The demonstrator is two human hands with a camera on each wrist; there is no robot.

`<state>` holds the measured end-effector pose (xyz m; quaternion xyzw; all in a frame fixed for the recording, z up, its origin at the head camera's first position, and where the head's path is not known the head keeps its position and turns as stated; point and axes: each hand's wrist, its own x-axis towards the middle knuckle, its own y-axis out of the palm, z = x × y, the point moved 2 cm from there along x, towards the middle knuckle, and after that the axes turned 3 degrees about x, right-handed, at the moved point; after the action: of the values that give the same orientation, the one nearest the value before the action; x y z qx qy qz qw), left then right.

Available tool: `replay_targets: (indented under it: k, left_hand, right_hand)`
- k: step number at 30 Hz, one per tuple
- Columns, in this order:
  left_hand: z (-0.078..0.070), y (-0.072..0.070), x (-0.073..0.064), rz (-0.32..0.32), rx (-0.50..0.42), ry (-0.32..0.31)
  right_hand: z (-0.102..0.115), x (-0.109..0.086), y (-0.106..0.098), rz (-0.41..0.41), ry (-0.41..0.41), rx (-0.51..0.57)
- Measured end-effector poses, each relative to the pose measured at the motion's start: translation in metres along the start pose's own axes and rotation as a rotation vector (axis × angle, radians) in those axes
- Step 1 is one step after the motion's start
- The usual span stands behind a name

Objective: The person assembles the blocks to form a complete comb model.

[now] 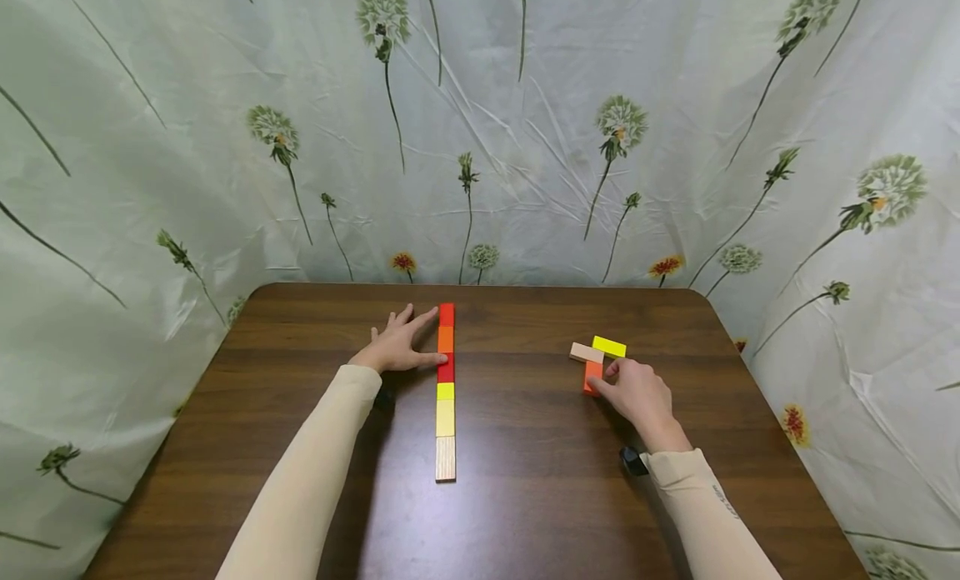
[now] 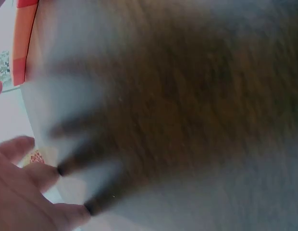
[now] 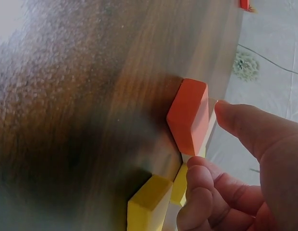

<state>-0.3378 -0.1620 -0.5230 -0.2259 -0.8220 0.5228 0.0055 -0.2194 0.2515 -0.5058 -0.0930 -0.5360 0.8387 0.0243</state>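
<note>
A straight row of blocks runs up the table: a red block [image 1: 446, 315], an orange block [image 1: 446, 339], a darker red block [image 1: 446, 372], a bright yellow block [image 1: 446, 391], a pale yellow block [image 1: 446, 417] and a striped wooden block [image 1: 446, 458]. My left hand [image 1: 399, 344] lies along the row's left side, fingers spread, with its thumb at the darker red block and index finger by the top one. On the right, my right hand [image 1: 637, 394] is at an orange-red block [image 3: 188, 115]; the wrist view shows a gap between thumb and block, fingers loosely bent.
Touching or close to the orange-red block are a light wooden block [image 1: 585, 352] and a yellow block [image 1: 609, 347]. Another yellow block [image 3: 148, 204] shows below the fingers in the right wrist view. A flower-printed curtain [image 1: 525, 130] hangs behind the brown table [image 1: 517, 497].
</note>
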Motion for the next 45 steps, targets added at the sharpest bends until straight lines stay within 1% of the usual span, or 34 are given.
replay_targets:
  k: [5,13,22,29,36,39,45]
  left_hand:
    - [-0.001,0.000,0.000,0.029,0.022,-0.018]
    - [-0.003,-0.004,0.000,0.058,0.054,-0.014]
    - [0.000,-0.006,0.006,0.063,0.073,-0.010]
    - [0.001,-0.006,0.006,0.072,0.061,-0.012]
    - [-0.001,-0.004,0.008,0.064,0.065,-0.004]
    - [0.000,-0.004,0.008,0.059,0.060,-0.007]
    - [-0.001,-0.006,0.009,0.058,0.075,-0.009]
  right_hand:
    - [0.001,0.000,0.001,0.007,0.009,0.001]
    - [0.004,0.003,0.004,-0.007,0.005,0.004]
    - [0.008,0.003,0.003,-0.006,0.029,-0.003]
    - [0.011,-0.001,0.002,0.027,0.033,-0.005]
    - [0.016,-0.002,0.003,0.044,0.036,-0.025]
    - [0.022,0.000,0.004,0.042,0.011,-0.027]
    - [0.035,0.005,0.010,0.024,-0.065,-0.048]
